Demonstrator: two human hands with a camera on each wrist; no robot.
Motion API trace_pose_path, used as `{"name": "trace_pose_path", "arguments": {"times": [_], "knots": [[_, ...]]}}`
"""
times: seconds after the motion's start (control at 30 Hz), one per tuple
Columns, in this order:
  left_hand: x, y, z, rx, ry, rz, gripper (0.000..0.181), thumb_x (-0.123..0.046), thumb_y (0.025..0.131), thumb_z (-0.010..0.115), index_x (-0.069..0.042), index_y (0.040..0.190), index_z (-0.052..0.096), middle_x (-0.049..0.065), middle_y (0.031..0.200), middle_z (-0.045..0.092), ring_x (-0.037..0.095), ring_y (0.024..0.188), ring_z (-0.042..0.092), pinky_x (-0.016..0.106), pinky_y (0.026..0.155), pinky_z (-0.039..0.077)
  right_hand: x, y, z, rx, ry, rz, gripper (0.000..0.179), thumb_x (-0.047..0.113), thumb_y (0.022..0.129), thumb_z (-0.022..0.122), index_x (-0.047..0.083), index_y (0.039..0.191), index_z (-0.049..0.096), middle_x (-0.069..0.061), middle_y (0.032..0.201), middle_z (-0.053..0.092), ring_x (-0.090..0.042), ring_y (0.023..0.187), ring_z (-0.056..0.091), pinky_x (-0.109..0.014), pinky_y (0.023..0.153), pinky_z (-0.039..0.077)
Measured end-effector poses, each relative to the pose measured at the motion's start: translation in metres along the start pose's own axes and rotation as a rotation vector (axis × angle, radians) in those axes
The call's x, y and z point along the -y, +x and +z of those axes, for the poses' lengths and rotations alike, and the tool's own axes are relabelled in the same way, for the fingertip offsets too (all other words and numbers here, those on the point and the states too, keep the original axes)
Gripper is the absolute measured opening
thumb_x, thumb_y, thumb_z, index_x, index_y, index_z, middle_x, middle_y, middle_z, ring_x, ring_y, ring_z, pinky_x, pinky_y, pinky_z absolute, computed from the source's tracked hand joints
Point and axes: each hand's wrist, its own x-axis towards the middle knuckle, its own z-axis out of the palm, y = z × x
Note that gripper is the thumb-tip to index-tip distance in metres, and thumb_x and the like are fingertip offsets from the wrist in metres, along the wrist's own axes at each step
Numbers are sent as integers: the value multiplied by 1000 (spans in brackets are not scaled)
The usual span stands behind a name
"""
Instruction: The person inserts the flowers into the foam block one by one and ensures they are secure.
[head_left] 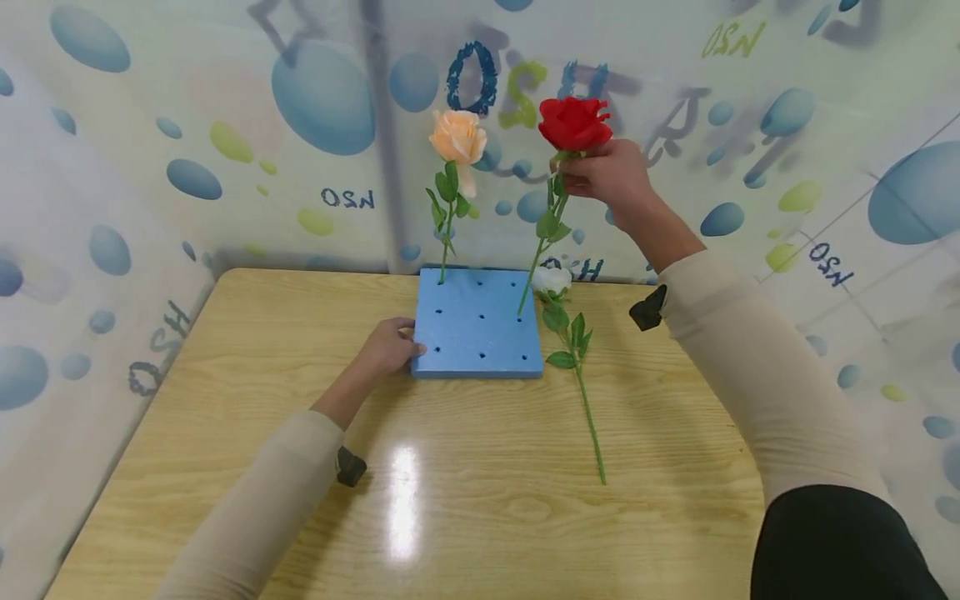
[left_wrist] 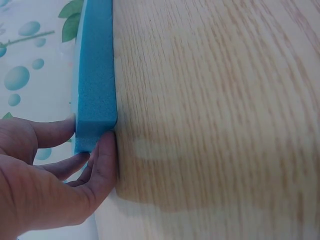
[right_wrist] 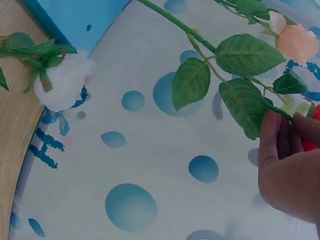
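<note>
My right hand [head_left: 611, 175] pinches a red artificial rose [head_left: 574, 123] by its green stem, just under the bloom. The rose leans to the right. Its stem's lower end meets a blue foam board [head_left: 461, 333] at the right hole of the middle row; how deep it sits I cannot tell. At the board's left edge, my left hand [head_left: 390, 346] holds it, with thumb on top and fingers against the side and lower edge in the left wrist view. A peach rose [head_left: 459, 137] stands upright in the board's back left hole.
A white rose [head_left: 551, 279] lies on the wooden table [head_left: 480, 500] to the board's right, its bloom toward the back edge and its stem [head_left: 588, 408] toward the front. Behind the table hangs a patterned curtain [head_left: 247, 208] with blue spots.
</note>
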Motion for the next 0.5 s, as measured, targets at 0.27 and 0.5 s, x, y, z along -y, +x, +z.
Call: {"name": "trace_pose_path", "arguments": {"times": [0.27, 0.5], "knots": [[-1, 0, 0, -6, 27, 8, 57, -8, 96, 58, -3, 149, 35, 24, 133, 50, 30, 111, 55, 42, 91, 53, -5, 11, 13, -5, 69, -74, 34, 12, 90, 68, 2, 123, 62, -8, 100, 70, -21, 92, 66, -35, 96, 51], [0, 0, 0, -4, 29, 9, 57, -8, 97, 57, -3, 149, 35, 23, 133, 50, 31, 111, 56, 42, 91, 53, -8, 18, 28, -17, 59, -74, 34, 13, 91, 67, 5, 124, 63, -9, 109, 67, -22, 97, 64, -34, 95, 52]]}}
